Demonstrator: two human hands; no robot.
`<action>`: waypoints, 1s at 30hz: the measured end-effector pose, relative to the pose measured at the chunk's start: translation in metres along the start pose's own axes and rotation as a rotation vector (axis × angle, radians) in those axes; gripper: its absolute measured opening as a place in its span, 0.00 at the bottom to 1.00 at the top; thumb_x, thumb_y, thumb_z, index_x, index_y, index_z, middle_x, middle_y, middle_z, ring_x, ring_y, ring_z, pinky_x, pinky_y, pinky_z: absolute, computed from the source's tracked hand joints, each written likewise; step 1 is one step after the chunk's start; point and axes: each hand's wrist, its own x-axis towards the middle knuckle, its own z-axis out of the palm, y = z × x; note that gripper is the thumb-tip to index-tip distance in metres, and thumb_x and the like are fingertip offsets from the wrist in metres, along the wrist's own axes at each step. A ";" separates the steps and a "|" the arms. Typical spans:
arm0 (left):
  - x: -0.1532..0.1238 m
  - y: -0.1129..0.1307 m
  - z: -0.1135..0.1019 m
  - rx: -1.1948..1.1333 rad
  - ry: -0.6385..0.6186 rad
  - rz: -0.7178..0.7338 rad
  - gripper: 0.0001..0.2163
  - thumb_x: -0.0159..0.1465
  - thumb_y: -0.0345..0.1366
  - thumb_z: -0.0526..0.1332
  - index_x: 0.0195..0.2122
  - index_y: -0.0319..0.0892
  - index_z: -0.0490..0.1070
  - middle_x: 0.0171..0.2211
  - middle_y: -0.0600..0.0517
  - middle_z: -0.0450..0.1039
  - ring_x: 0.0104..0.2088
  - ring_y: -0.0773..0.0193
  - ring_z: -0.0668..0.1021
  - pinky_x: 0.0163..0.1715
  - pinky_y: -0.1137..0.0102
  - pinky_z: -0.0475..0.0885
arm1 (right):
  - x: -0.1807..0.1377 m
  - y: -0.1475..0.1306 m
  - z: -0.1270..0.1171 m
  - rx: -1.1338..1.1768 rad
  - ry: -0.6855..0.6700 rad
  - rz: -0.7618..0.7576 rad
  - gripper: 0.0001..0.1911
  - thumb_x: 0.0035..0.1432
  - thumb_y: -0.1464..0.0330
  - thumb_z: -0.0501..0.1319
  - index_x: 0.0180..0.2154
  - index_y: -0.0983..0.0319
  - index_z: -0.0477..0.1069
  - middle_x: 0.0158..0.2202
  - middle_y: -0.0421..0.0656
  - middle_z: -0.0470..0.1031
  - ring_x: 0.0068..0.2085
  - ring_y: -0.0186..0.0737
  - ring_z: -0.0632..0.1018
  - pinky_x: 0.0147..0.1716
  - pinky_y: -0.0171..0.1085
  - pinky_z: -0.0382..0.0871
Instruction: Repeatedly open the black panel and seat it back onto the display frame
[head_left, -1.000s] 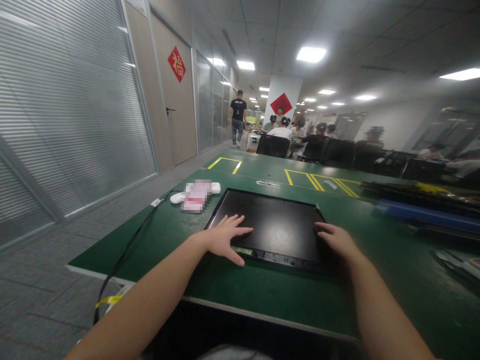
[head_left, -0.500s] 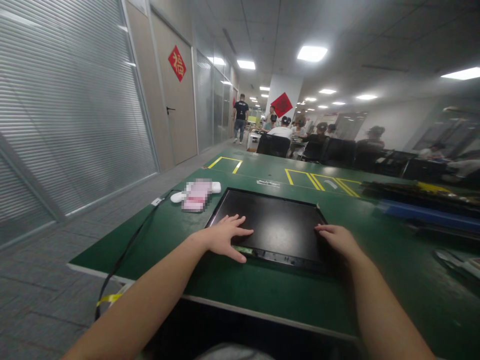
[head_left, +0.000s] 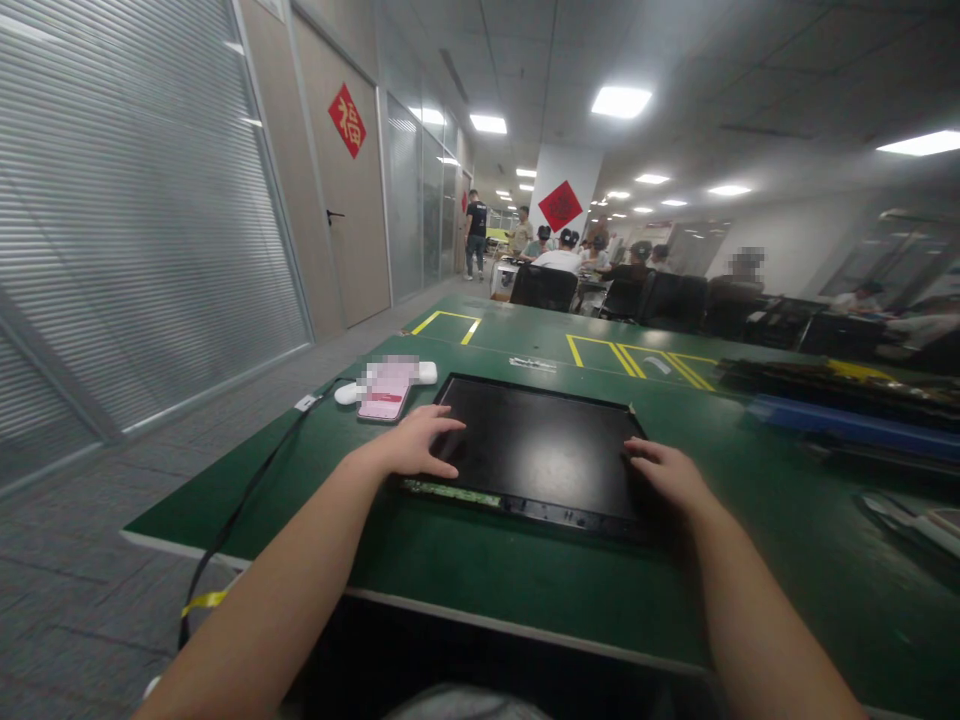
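Observation:
A flat black screen panel (head_left: 544, 450) lies on the green worktable (head_left: 570, 590) in front of me. My left hand (head_left: 416, 445) rests on the panel's left edge, fingers stretched out and flat. My right hand (head_left: 667, 475) lies on the panel's near right corner, fingers loosely spread on its surface. Neither hand holds anything. A thin green strip (head_left: 450, 492) shows along the panel's near left edge.
A pink phone (head_left: 384, 398) and a white charger (head_left: 349, 393) lie left of the panel, with a black cable (head_left: 247, 500) running off the table edge. Yellow tape marks (head_left: 615, 358) and a blue and black stack (head_left: 840, 405) lie farther back. People sit at desks behind.
My left hand slid left, from the panel's near face to its left edge. The right hand stayed in place. The view shifted slightly.

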 end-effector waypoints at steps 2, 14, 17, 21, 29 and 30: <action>-0.002 0.001 -0.003 -0.041 -0.039 0.052 0.36 0.50 0.49 0.72 0.61 0.48 0.68 0.68 0.41 0.55 0.66 0.43 0.59 0.62 0.54 0.58 | 0.001 0.002 0.002 0.007 -0.025 -0.041 0.23 0.52 0.66 0.60 0.50 0.57 0.78 0.57 0.42 0.73 0.59 0.47 0.72 0.60 0.42 0.62; 0.003 0.005 -0.005 -0.074 -0.002 0.217 0.31 0.48 0.47 0.75 0.54 0.48 0.75 0.61 0.44 0.67 0.59 0.47 0.70 0.59 0.59 0.63 | 0.002 0.000 0.003 -0.043 -0.111 -0.025 0.21 0.52 0.68 0.60 0.48 0.57 0.79 0.58 0.42 0.72 0.60 0.47 0.71 0.62 0.43 0.59; 0.003 0.008 -0.007 -0.082 -0.014 0.260 0.27 0.49 0.46 0.74 0.51 0.47 0.77 0.57 0.45 0.72 0.55 0.50 0.74 0.56 0.62 0.66 | 0.002 -0.001 0.002 -0.042 -0.120 -0.017 0.21 0.53 0.67 0.59 0.48 0.57 0.79 0.58 0.42 0.72 0.60 0.48 0.71 0.62 0.44 0.60; 0.002 0.012 -0.010 -0.087 -0.018 0.293 0.24 0.51 0.45 0.74 0.49 0.47 0.79 0.53 0.46 0.75 0.51 0.52 0.77 0.53 0.63 0.68 | 0.003 0.001 0.003 -0.007 -0.112 -0.011 0.20 0.52 0.67 0.60 0.47 0.56 0.79 0.58 0.42 0.72 0.59 0.48 0.72 0.62 0.44 0.59; 0.001 0.013 -0.010 -0.101 -0.023 0.319 0.21 0.53 0.44 0.72 0.48 0.47 0.79 0.52 0.47 0.76 0.50 0.53 0.77 0.52 0.65 0.69 | 0.002 0.001 0.003 0.029 -0.096 -0.006 0.19 0.50 0.67 0.60 0.45 0.56 0.80 0.56 0.43 0.73 0.58 0.48 0.73 0.62 0.44 0.60; 0.002 0.013 -0.010 -0.104 -0.023 0.321 0.20 0.53 0.44 0.72 0.48 0.48 0.79 0.52 0.48 0.76 0.50 0.53 0.78 0.52 0.64 0.69 | 0.002 0.000 0.003 0.030 -0.091 -0.008 0.19 0.50 0.67 0.60 0.44 0.56 0.80 0.56 0.43 0.74 0.58 0.48 0.73 0.61 0.44 0.60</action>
